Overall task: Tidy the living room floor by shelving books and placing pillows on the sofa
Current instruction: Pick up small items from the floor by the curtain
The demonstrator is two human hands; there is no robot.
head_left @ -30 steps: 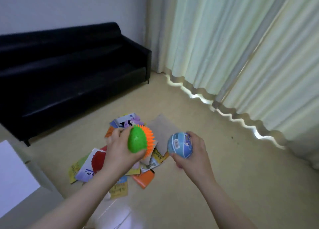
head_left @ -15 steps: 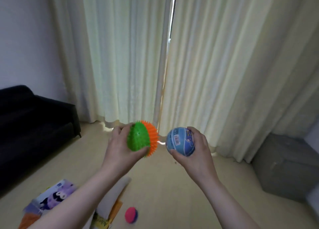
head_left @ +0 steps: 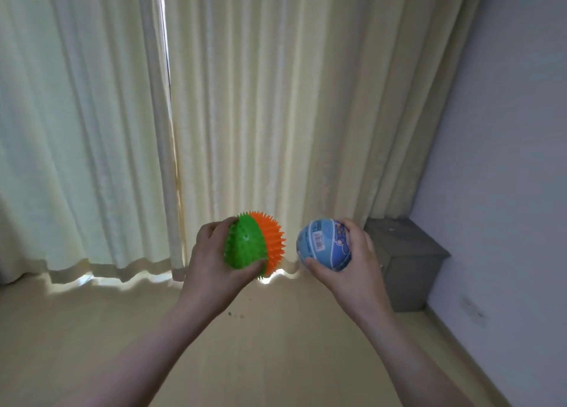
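Across the left and middle of the frame: pale curtains (head_left: 92, 130) hanging down to the floor (head_left: 92, 330), with a thin bright gap between two panels in the upper left and daylight leaking under the hem.

Low, left of centre: left hand (head_left: 208, 268), grip curled round a spiky ball (head_left: 248, 247), half green and half orange, thumb pressed across the green side, fingers behind. Held up in the air, well clear of the floor. Below it, a few dark specks (head_left: 234, 314) on the bare boards between the forearms.

Just to the right, near but not touching: blue ball (head_left: 325, 244) with a printed label and barcode, in the right hand (head_left: 356, 271), grip wrapped round it from the right and below, thumb hooked under the front.

Further right, in the corner by the curtain's end: low grey box (head_left: 408, 262) standing on the floor. Far right: plain bluish wall (head_left: 506, 161).

No books, no pillows, no sofa and no shelf anywhere in this view, so impossible to judge from here the count shelved or placed. Judging by two hands full of toys: a side errand of the tidy-up, probably carrying the balls to some storage spot, perhaps the grey box, though only a guess. Nothing of the named work confirmable as done; shelving the books and setting the pillows on the sofa best counted as open. Both grips to be emptied first, before lifting any book or pillow.
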